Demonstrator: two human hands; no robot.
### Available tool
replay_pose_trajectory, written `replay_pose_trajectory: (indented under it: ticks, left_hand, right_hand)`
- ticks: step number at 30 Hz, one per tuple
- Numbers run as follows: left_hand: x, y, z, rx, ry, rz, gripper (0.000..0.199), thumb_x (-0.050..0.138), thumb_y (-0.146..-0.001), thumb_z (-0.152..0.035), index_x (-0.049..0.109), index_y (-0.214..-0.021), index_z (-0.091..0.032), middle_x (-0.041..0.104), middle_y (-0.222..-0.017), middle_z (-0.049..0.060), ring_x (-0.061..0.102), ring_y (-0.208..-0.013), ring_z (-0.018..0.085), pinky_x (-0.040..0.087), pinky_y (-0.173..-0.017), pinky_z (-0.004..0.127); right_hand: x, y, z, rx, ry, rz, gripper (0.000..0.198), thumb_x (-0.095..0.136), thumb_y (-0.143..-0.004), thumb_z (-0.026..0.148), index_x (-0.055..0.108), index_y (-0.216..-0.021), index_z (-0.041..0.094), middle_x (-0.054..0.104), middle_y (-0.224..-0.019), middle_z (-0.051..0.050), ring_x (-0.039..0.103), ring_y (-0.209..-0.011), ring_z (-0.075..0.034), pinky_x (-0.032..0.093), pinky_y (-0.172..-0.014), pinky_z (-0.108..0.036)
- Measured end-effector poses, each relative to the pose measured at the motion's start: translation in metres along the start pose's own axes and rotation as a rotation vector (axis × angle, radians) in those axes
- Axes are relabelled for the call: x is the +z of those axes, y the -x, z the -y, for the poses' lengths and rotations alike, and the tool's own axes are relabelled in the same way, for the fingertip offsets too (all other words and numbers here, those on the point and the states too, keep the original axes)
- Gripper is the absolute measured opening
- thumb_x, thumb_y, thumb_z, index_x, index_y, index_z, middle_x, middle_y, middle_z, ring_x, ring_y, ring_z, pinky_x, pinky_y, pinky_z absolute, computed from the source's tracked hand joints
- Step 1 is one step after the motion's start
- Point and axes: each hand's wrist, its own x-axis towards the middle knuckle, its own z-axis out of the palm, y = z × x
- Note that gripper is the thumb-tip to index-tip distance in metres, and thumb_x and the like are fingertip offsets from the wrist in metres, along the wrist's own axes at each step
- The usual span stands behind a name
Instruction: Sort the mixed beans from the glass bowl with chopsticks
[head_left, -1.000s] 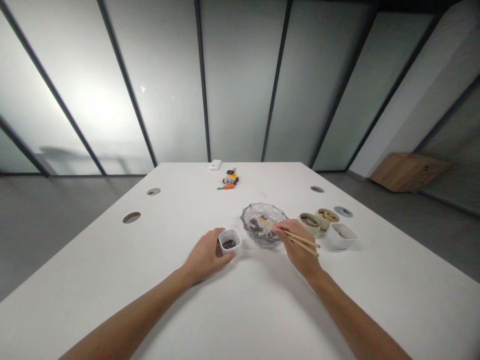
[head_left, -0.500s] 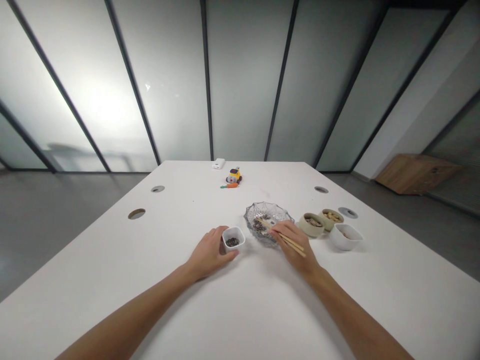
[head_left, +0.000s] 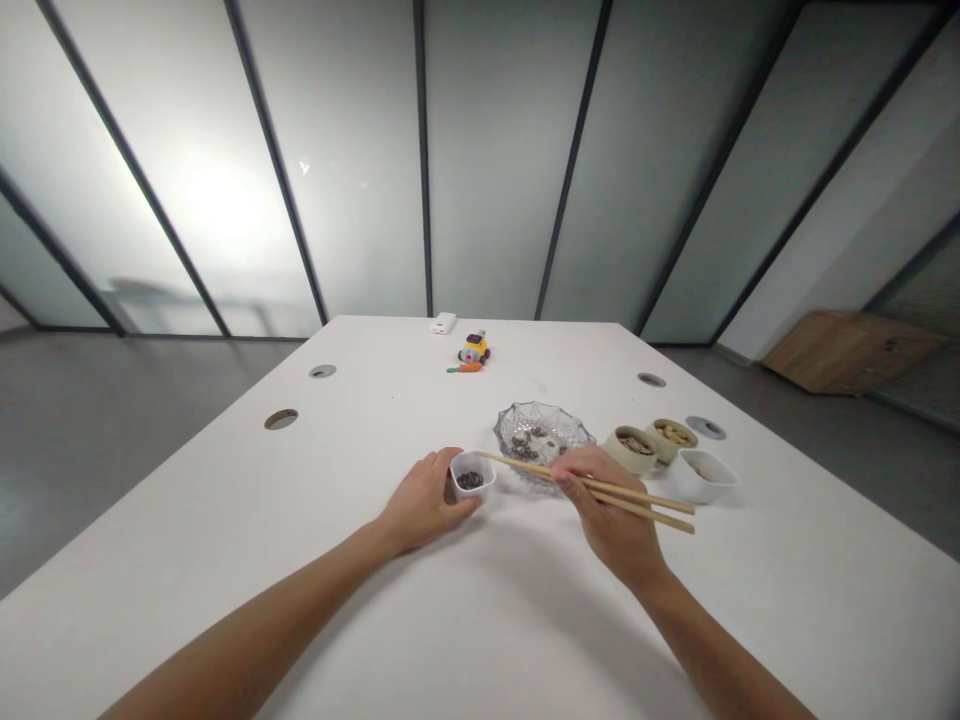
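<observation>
My left hand is closed around the left side of a small white bowl, which stands on the table. Small dark pieces lie inside it. In my right hand is a pair of wooden chopsticks, their tips over the white bowl's rim. Whether the tips pinch anything is too small to tell. Beneath and behind the chopsticks sits a clear glass bowl with faceted sides, and more of the dark pieces are scattered in its bottom.
To the right stand two pale green bowls with light-coloured pieces, and another white bowl. Farther back are a yellow toy car, a toy carrot and a white box-like object. Round holes pierce the white table.
The chopsticks in my right hand have swung out of the glass bowl, leftward to the small white bowl. My left hand keeps its hold. The view has shifted slightly.
</observation>
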Motion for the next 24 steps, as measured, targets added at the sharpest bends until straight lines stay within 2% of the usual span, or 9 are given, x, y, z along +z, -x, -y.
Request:
replay_pose_trajectory:
  ticks: [3,7,13,24]
  left_hand:
    - [0.0,0.0,0.0,-0.007,0.006,0.001,0.045,0.073,-0.083,-0.041,0.06,-0.123,-0.024,0.071,-0.113,0.006,0.067,-0.101,0.028,0.052,-0.086,0.04]
    - [0.0,-0.001,0.0,-0.013,0.001,0.019,0.046,0.074,-0.083,-0.041,0.059,-0.124,-0.024,0.07,-0.116,0.006,0.066,-0.103,0.029,0.051,-0.09,0.042]
    - [0.0,-0.001,0.001,-0.016,-0.005,0.027,0.044,0.074,-0.084,-0.041,0.059,-0.122,-0.025,0.071,-0.112,0.006,0.066,-0.101,0.029,0.05,-0.088,0.042]
    - [0.001,-0.001,0.002,-0.017,-0.009,0.016,0.044,0.075,-0.083,-0.041,0.06,-0.121,-0.024,0.071,-0.109,0.005,0.066,-0.098,0.028,0.05,-0.083,0.039]
  right_hand:
    - [-0.003,0.0,-0.004,-0.02,0.028,-0.018,0.022,0.06,-0.101,0.038,0.07,-0.085,0.025,0.074,-0.083,-0.004,0.069,-0.076,-0.02,0.054,-0.068,-0.033]
    - [-0.005,0.002,-0.029,-0.073,0.116,0.002,0.024,0.059,-0.101,0.039,0.07,-0.086,0.025,0.073,-0.081,-0.003,0.067,-0.074,-0.02,0.054,-0.068,-0.034]
    - [0.001,0.008,-0.058,-0.02,0.085,0.084,0.027,0.058,-0.102,0.042,0.069,-0.085,0.024,0.072,-0.083,-0.004,0.067,-0.077,-0.02,0.054,-0.07,-0.034]
    - [0.001,0.008,-0.066,-0.044,0.085,0.105,0.023,0.059,-0.102,0.038,0.069,-0.086,0.024,0.069,-0.085,-0.003,0.064,-0.079,-0.019,0.053,-0.073,-0.032]
